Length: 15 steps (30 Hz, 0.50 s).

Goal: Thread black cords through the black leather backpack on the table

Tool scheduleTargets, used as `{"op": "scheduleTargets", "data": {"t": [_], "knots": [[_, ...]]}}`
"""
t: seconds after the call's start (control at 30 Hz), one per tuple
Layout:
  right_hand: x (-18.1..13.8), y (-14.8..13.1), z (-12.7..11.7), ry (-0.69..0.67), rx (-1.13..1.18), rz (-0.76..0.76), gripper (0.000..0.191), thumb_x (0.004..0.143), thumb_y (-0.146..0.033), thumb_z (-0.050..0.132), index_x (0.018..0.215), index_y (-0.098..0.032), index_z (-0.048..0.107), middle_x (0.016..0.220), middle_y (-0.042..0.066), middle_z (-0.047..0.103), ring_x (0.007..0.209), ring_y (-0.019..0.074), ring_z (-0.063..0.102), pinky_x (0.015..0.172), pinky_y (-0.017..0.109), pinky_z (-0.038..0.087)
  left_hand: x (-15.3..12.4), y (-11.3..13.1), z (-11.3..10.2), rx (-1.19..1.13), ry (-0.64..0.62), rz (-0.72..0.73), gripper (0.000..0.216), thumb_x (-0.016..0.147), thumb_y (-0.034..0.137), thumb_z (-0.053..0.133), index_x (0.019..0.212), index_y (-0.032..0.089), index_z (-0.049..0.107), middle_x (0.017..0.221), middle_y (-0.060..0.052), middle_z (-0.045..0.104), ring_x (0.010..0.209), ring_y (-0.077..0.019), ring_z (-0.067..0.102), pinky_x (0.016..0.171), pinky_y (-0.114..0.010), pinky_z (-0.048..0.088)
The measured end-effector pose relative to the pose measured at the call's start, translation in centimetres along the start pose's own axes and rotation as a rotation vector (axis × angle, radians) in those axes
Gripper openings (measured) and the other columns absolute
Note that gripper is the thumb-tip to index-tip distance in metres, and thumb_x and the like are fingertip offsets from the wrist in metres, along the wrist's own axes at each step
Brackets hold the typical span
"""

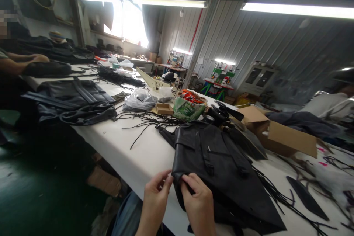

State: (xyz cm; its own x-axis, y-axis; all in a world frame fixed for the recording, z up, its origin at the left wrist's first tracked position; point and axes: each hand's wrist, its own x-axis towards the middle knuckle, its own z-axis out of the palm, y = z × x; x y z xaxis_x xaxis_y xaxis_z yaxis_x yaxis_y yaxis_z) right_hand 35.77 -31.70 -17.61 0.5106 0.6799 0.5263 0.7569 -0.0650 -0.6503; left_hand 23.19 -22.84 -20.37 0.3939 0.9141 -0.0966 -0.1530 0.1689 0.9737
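Note:
A black backpack (204, 155) with straps and buckles lies on the white table right in front of me. My right hand (198, 195) grips the near left edge of it, thumb and fingers closed on the dark material. Beside that edge, my left hand (158, 191) is closed in a pinch, fingertips at the bag's corner. Whatever sits between those left fingertips is too small to make out.
Black cords (149, 118) and a green bag (189, 107) of orange material lie beyond the backpack. An open cardboard box (290, 136) stands to the right. Another dark bag (74, 99) is at the left, near a person's hands (40, 58). The table edge runs close by.

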Motion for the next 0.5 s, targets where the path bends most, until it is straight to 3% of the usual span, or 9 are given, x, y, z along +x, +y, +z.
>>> {"op": "scheduleTargets", "data": {"t": [0.13, 0.2, 0.27, 0.37, 0.5], "knots": [[-0.1, -0.5, 0.1, 0.007, 0.0, 0.031, 0.027, 0.107, -0.035, 0.062, 0.102, -0.023, 0.085, 0.099, 0.005, 0.074, 0.084, 0.0167, 0.073, 0.079, 0.021, 0.053, 0.3, 0.3, 0.7, -0.063, -0.018, 0.062, 0.056, 0.078, 0.064, 0.087, 0.107, 0.016, 0.087, 0.09, -0.005, 0.072, 0.077, -0.0092, 0.062, 0.069, -0.017, 0.052], [0.1, -1.1, 0.0, -0.022, 0.023, 0.047, 0.026, 0.107, -0.034, 0.06, 0.1, -0.024, 0.083, 0.095, 0.004, 0.072, 0.082, 0.0169, 0.071, 0.078, 0.022, 0.052, 0.1, 1.0, 1.0, -0.067, -0.002, 0.106, 0.048, 0.079, 0.061, 0.087, 0.097, 0.016, 0.087, 0.097, -0.006, 0.074, 0.089, -0.0119, 0.067, 0.077, -0.016, 0.055], [0.2, -1.8, -0.2, -0.053, 0.047, 0.074, 0.024, 0.106, -0.032, 0.059, 0.1, -0.024, 0.081, 0.092, 0.003, 0.071, 0.081, 0.0174, 0.069, 0.077, 0.024, 0.05, 0.1, 2.3, 0.7, -0.018, 0.021, 0.132, 0.048, 0.082, 0.063, 0.084, 0.092, 0.016, 0.083, 0.092, -0.005, 0.073, 0.088, -0.0112, 0.066, 0.079, -0.016, 0.054], [0.2, -2.4, -0.8, -0.101, 0.064, 0.095, 0.022, 0.104, -0.025, 0.056, 0.107, -0.026, 0.078, 0.098, 0.002, 0.073, 0.087, 0.0192, 0.07, 0.081, 0.026, 0.051, 1.5, 5.5, -0.8, 0.076, 0.171, 0.155, 0.054, 0.086, 0.069, 0.076, 0.095, 0.016, 0.076, 0.079, -0.002, 0.068, 0.076, -0.0087, 0.06, 0.073, -0.016, 0.051], [-0.7, -2.4, -1.5, -0.135, 0.03, 0.075, 0.03, 0.099, -0.016, 0.053, 0.121, -0.026, 0.073, 0.109, 0.003, 0.074, 0.099, 0.0221, 0.071, 0.091, 0.031, 0.053, 4.2, 12.1, -3.9, 0.03, 0.314, 0.318, 0.051, 0.094, 0.067, 0.067, 0.109, 0.019, 0.07, 0.106, -0.004, 0.076, 0.09, -0.0112, 0.072, 0.08, -0.018, 0.06]]}}
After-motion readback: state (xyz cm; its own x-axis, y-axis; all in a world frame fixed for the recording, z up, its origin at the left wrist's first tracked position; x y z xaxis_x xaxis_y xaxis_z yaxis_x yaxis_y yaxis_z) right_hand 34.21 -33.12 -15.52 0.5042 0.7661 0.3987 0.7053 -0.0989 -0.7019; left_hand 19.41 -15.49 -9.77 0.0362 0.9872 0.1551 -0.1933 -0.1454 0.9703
